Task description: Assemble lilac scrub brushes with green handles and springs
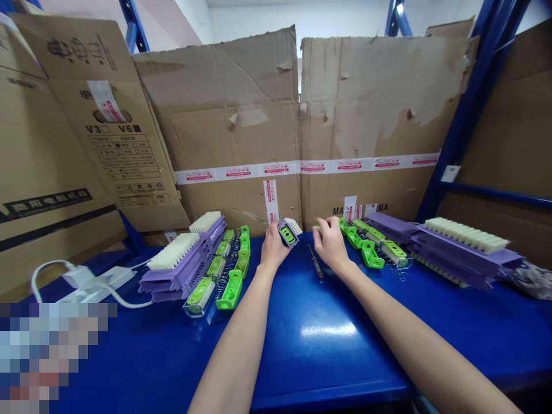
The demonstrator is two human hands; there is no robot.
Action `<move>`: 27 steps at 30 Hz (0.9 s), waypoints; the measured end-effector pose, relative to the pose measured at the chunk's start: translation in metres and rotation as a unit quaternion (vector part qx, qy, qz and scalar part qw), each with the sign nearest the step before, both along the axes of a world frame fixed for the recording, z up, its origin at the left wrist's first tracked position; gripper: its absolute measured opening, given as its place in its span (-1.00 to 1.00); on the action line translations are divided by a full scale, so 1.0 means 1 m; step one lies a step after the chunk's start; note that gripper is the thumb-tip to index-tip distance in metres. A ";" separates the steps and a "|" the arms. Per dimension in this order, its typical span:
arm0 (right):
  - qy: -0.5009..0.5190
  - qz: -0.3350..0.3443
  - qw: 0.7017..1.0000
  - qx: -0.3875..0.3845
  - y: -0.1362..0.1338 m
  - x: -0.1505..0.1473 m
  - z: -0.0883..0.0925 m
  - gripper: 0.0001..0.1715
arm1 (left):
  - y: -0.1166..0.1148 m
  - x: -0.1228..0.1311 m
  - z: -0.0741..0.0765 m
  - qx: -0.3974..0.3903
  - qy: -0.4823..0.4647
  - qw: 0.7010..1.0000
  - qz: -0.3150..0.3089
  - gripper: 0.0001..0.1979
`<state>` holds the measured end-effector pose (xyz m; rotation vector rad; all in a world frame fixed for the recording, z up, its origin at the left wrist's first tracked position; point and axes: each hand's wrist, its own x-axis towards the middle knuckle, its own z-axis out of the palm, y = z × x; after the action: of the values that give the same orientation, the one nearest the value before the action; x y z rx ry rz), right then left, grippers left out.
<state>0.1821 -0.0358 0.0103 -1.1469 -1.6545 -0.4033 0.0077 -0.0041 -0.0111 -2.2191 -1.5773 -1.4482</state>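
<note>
Left hand (271, 248) fingers grip a purple plastic brush block (292, 228), green insert (287, 234) seated; right hand (333, 246) fingers curl, grip indeterminable; green plastic brackets (232, 287) remain loose.

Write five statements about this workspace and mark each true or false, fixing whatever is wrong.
1. The left hand holds a purple brush with a green insert. True.
2. The right hand grips the screwdriver. False: it lies on the blue table, between the hands.
3. Bright green plastic pieces lie on both sides of the hands. True.
4. The power strip sits at the far right. False: it is on the left.
5. Tall cardboard stands behind the hands. True.
</note>
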 end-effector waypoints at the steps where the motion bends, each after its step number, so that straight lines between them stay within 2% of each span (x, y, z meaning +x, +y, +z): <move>1: -0.008 0.011 1.000 0.003 -0.001 -0.003 0.000 -0.66 | 0.000 0.000 0.000 0.000 0.004 1.000 0.001 -0.27; 6: 0.012 0.056 0.998 0.007 -0.009 -0.015 0.005 -0.72 | -0.003 0.001 0.001 0.033 0.063 0.997 0.002 -0.34; 9: 0.079 0.104 0.991 -0.005 -0.011 -0.019 0.006 -0.73 | -0.003 0.002 0.002 0.067 0.100 0.993 0.006 -0.43; 12: 0.156 0.139 0.977 -0.037 -0.009 -0.021 0.006 -0.72 | -0.003 0.001 0.002 0.083 0.110 0.990 0.015 -0.43; 18: 0.255 0.149 0.953 -0.072 -0.006 -0.018 0.005 -0.68 | -0.005 0.002 0.004 0.092 0.148 0.985 0.008 -0.38; 22: 0.247 0.160 0.952 -0.090 -0.006 -0.018 0.004 -0.65 | -0.006 0.003 0.005 0.096 0.179 0.979 -0.006 -0.39; 27: 0.182 0.169 0.963 -0.101 -0.008 -0.020 0.002 -0.70 | -0.005 0.003 0.004 0.092 0.192 0.977 -0.004 -0.44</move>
<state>0.1618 -0.0434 0.0123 -0.9875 -1.5447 0.1892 0.0103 -0.0090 -0.0068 -2.2255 -1.2578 -1.0327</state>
